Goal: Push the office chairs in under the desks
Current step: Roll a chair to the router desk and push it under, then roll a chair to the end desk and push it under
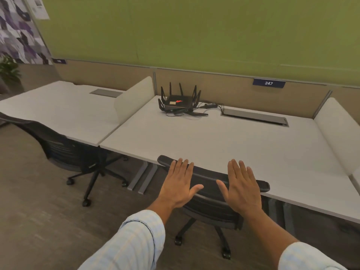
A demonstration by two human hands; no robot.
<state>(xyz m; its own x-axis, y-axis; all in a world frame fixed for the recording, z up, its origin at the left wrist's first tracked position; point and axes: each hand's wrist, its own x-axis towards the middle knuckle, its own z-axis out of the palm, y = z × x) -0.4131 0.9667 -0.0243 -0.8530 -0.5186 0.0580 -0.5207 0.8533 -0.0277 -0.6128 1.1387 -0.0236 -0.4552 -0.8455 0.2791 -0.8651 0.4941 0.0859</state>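
Note:
A black office chair point(209, 185) stands in front of me with the top of its backrest against the front edge of the white desk point(224, 141). Its seat sits under the desktop and its wheeled base shows below. My left hand point(179, 184) lies flat and open on the backrest's left part. My right hand point(242, 184) is flat and open on or just over its right part. A second black chair point(64, 149) stands at the left desk point(58, 112), seat partly under that desktop, backrest out from the edge.
A black router point(180, 103) with several antennas and cables sits at the back of the near desk, beside a cable hatch point(255, 116). White dividers point(134, 98) separate the desks. A beige partition carries a sign reading 247 point(268, 83). Grey floor lies to the left.

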